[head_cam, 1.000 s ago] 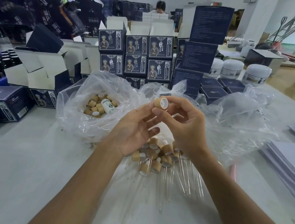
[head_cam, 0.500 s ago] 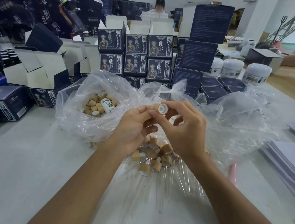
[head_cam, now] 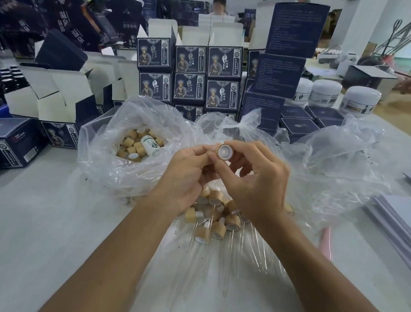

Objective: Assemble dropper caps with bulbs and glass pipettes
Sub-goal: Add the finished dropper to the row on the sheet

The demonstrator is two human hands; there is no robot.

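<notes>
**Bamboo cap pinched at the centre of the table**

The right hand (head_cam: 254, 184) pinches a bamboo-coloured dropper cap (head_cam: 225, 151) between thumb and forefinger, the cap's open white-lined underside turned toward the camera; the remaining right fingers curl loosely behind it. The left hand (head_cam: 185, 176) sits at nine o'clock of the cap, its fingertips (head_cam: 206, 153) drawn together and touching the cap's left edge; whether they hold something small there cannot be told.

Directly below the hands, at six o'clock, lies a heap of assembled droppers (head_cam: 217, 216), caps bunched together and clear glass pipettes (head_cam: 246, 247) fanning toward the camera over a clear plastic sheet (head_cam: 213, 292) spread on the white table (head_cam: 34, 228).

At ten o'clock of the hands an open clear plastic bag (head_cam: 101, 152) holds loose caps (head_cam: 132, 145) with a small white bottle (head_cam: 150, 145) lying among them; at two o'clock a second plastic bag (head_cam: 334, 161) is crumpled.

Further out at twelve o'clock stand stacked dark-blue printed boxes (head_cam: 190, 75); at one o'clock three white jars (head_cam: 326, 90) sit behind flat blue boxes; at nine o'clock open white-lined cartons (head_cam: 56, 95) crowd the table's left side; at three o'clock a stack of pale sheets (head_cam: 403, 220) rests at the right edge; a person (head_cam: 220, 3) sits far behind the boxes.
</notes>
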